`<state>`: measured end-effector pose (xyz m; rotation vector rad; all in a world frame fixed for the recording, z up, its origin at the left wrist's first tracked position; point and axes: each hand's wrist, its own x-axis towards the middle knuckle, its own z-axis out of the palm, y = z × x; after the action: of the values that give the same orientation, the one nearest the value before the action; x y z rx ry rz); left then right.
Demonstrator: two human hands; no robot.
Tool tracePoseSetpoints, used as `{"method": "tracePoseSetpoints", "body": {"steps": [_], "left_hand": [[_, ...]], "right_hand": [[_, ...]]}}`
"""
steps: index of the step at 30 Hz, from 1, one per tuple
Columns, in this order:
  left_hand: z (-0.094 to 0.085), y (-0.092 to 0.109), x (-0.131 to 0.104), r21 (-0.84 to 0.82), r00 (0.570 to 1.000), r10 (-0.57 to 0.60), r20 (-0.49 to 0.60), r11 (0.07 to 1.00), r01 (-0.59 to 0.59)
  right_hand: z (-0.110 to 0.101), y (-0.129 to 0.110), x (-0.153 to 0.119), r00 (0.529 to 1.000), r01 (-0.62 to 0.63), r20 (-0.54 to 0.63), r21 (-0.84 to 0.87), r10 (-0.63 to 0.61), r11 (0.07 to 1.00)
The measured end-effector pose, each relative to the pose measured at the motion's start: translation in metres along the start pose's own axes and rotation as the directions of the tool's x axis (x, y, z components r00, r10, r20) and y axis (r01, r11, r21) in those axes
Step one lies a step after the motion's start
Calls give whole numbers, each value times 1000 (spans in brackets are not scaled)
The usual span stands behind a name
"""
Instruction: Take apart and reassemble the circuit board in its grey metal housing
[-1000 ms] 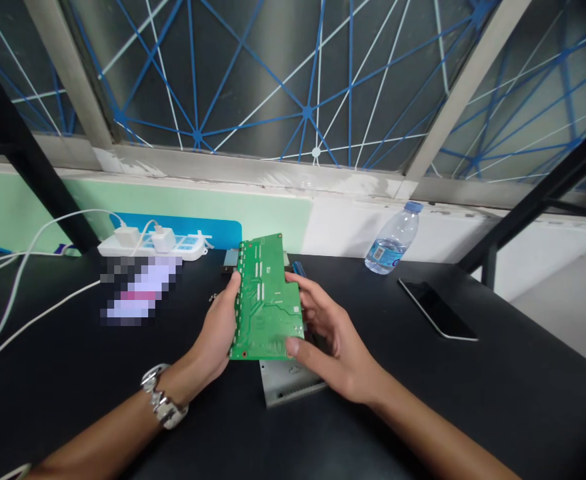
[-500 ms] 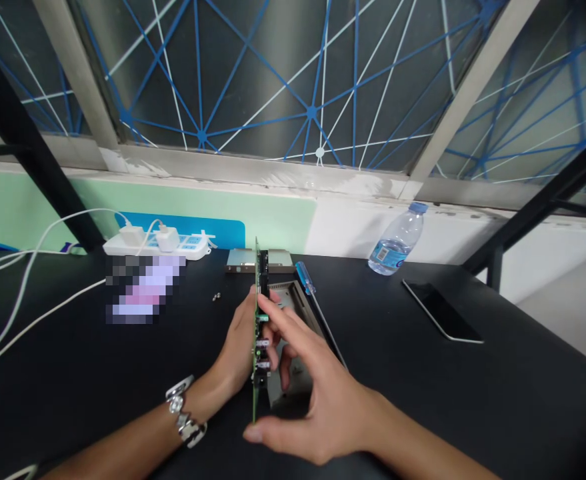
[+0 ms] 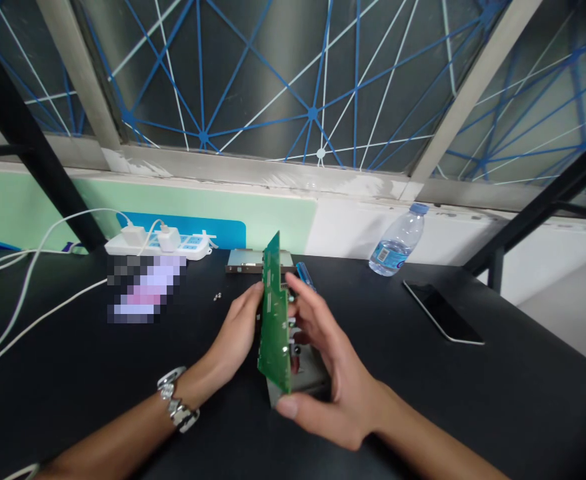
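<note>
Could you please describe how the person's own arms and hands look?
The left hand and right hand have no gloves; no sleeves show. A silver metal band with chunky links circles the left wrist; the right wrist is bare.

Bare hands: two, left hand (image 3: 237, 327) and right hand (image 3: 340, 373). Green flat circuit board (image 3: 275, 320): one. Grey metal tray (image 3: 315, 375), near: one. Flat silvery metal box (image 3: 245, 261), far: one. Silver metal-link wristband (image 3: 177, 402): one. White plastic power strip (image 3: 190, 248), far left: one; white block plugs (image 3: 169, 239): two. Clear blue-capped plastic bottle (image 3: 395, 245), right: one. Small silver pieces (image 3: 217, 297): too tiny to count.
</note>
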<state>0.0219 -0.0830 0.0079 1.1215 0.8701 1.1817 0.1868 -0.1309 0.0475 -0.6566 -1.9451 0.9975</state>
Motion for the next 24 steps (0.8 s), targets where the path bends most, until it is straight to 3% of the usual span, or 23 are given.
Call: {"method": "tracePoseSetpoints", "body": {"steps": [6, 9, 14, 17, 21, 24], "left_hand": [[-12, 11, 9, 92, 998, 48, -33, 995, -45], [-15, 18, 10, 169, 989, 140, -50, 977, -130], [-24, 26, 8, 395, 933, 318, 167, 845, -359], [-27, 29, 7, 429, 920, 338, 199, 814, -392], [-29, 27, 8, 549, 922, 369, 113, 750, -367], [-31, 24, 8, 576, 930, 361, 73, 746, -335]], "right_hand": [[-22, 6, 4, 974, -19, -219, 165, 56, 986], [-28, 9, 7, 958, -59, -256, 276, 133, 959], [-32, 5, 11, 921, -81, -325, 375, 213, 923], [-33, 6, 10, 924, -59, -330, 379, 195, 923], [-35, 10, 8, 945, -32, -285, 411, 162, 911], [-38, 12, 8, 947, -117, -236, 383, 219, 916]]}}
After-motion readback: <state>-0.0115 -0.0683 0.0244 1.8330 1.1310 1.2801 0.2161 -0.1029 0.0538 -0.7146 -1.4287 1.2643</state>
